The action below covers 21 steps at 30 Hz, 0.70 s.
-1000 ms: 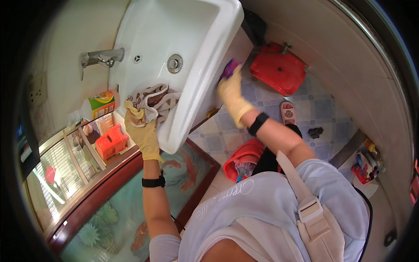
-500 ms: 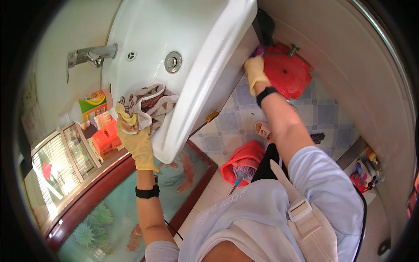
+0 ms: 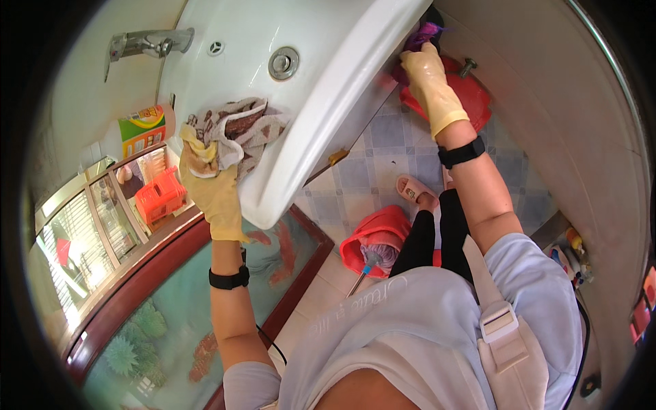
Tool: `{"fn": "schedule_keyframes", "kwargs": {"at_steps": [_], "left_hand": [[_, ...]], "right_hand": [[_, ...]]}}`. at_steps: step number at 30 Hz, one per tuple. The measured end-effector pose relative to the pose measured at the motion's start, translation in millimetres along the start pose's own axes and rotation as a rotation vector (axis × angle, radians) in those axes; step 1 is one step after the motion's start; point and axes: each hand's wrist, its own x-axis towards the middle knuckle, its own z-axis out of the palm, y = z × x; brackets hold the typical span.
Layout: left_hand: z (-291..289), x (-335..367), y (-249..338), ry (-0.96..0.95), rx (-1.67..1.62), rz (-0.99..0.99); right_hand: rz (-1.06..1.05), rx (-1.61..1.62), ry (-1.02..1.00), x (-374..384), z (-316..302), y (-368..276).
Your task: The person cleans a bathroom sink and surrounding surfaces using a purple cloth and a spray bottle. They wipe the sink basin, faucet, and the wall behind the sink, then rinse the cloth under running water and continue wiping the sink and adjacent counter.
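My left hand (image 3: 210, 195) wears a yellow rubber glove and is closed on a grey and brown patterned cloth (image 3: 249, 130), bunched at the near end of the white sink (image 3: 335, 82). Stretched out past the sink's right side, my right hand (image 3: 430, 89) is in a yellow glove too. Its fingers are bent around a purple, shaggy-looking thing (image 3: 425, 34), whose kind I cannot make out. Beside that is a dark object (image 3: 433, 15), partly hidden by the sink edge. A red plastic basin or stool (image 3: 475, 102) lies below my right wrist.
A chrome faucet (image 3: 154, 44) is at the sink's left. An orange-and-green pack (image 3: 147, 126) and a red plastic basket (image 3: 160, 197) are near my left hand. A red bucket (image 3: 372, 222) with a mop stands by my legs. A wood-framed glass panel picturing fish (image 3: 205, 301) is lower left.
My right hand has moved farther up and away with the purple thing, toward the dark object. My left hand stays on the cloth. The view has shifted slightly.
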Motion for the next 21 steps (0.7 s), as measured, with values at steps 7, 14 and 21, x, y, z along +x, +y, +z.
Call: {"fn": "schedule_keyframes", "kwargs": {"at_steps": [7,14,21], "left_hand": [[1,5,-1,0.026,0.084,-0.005],[5,5,9,0.057,0.041,0.000],[6,4,0,0.076,-0.062,0.008]], "right_hand": [[-0.169,-0.082,-0.068,-130,111,121],[-0.366,-1.500,-0.692,3,69,151],[-0.293,-1.439,-0.227,99,12,117]]}}
